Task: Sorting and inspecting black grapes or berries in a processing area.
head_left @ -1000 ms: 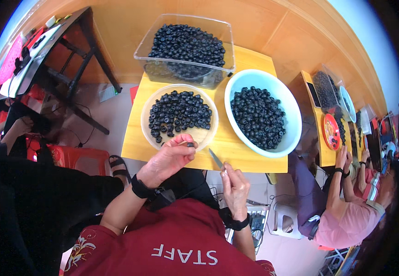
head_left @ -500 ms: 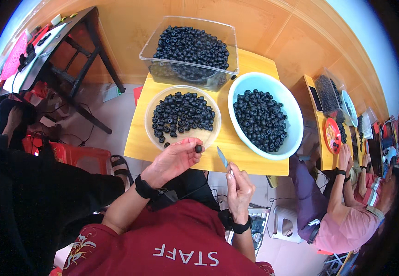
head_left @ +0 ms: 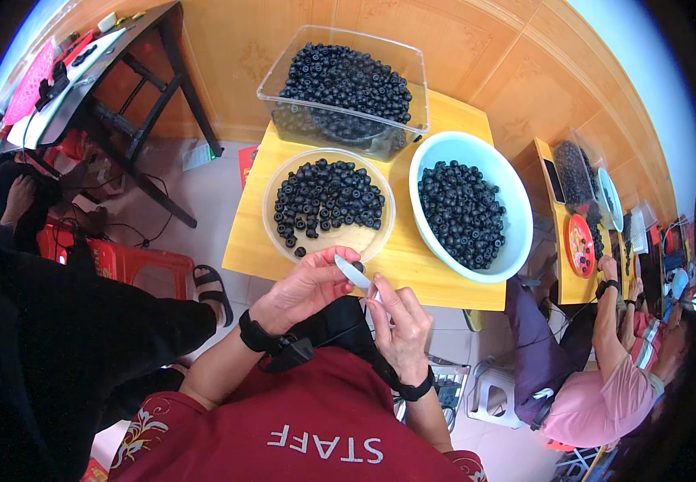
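Above the near edge of the yellow table (head_left: 252, 233), my left hand (head_left: 304, 291) pinches a small round black part (head_left: 358, 266). My right hand (head_left: 404, 328) grips a knife (head_left: 352, 274); its blade points up and left and lies across or right beside the part, and I cannot tell whether it cuts in. Just beyond my left hand sits a shallow round clear tray (head_left: 372, 239) with several loose black parts (head_left: 328, 193), some showing a hole. A light-blue basin (head_left: 516, 183) to the right holds a heap of similar parts (head_left: 460, 213).
A clear rectangular bin (head_left: 419, 100) full of black parts stands at the table's back, by the wood-panelled wall. At far left are a dark table (head_left: 135, 104) and a red stool (head_left: 159, 263). To the right a person in pink (head_left: 601, 406) works at another yellow table.
My right hand has brought the knife up and left, so its blade now meets or overlaps the black part in my left hand. The view has shifted slightly.
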The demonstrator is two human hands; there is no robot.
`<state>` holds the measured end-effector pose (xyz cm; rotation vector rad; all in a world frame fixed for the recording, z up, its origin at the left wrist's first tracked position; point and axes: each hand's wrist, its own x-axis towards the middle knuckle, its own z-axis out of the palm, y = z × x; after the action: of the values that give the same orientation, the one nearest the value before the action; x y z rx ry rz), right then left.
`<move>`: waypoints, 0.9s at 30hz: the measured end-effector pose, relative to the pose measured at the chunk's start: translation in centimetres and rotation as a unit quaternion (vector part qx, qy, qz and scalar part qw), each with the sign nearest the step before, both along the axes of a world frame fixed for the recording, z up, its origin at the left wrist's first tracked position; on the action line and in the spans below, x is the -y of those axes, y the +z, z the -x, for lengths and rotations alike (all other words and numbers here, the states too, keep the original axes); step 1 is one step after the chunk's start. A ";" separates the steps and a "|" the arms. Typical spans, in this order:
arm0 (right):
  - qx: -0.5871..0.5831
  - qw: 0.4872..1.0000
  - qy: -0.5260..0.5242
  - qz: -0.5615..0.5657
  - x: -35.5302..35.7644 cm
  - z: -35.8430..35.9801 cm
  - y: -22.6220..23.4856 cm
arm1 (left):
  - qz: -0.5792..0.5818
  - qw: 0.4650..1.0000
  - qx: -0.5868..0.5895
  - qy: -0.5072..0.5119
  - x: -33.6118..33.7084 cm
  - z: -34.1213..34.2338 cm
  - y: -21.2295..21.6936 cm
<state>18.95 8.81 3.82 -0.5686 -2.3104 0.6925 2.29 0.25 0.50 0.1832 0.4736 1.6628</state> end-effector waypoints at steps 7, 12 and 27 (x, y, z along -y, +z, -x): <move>0.004 1.000 -0.003 0.004 -0.1 0.0 -0.2 | 0.016 1.000 0.008 0.005 -0.1 -0.1 0.3; 0.013 1.000 -0.011 0.014 -0.6 -0.4 -0.4 | 0.027 1.000 -0.011 0.005 -0.3 -0.1 0.9; -0.036 0.986 -0.149 0.061 -1.8 -5.0 0.3 | -0.007 0.984 -0.156 -0.081 -12.3 -0.6 5.1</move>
<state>23.94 10.63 4.09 -0.9080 -2.0675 0.6989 2.91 12.52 5.64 0.4853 0.6642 1.4829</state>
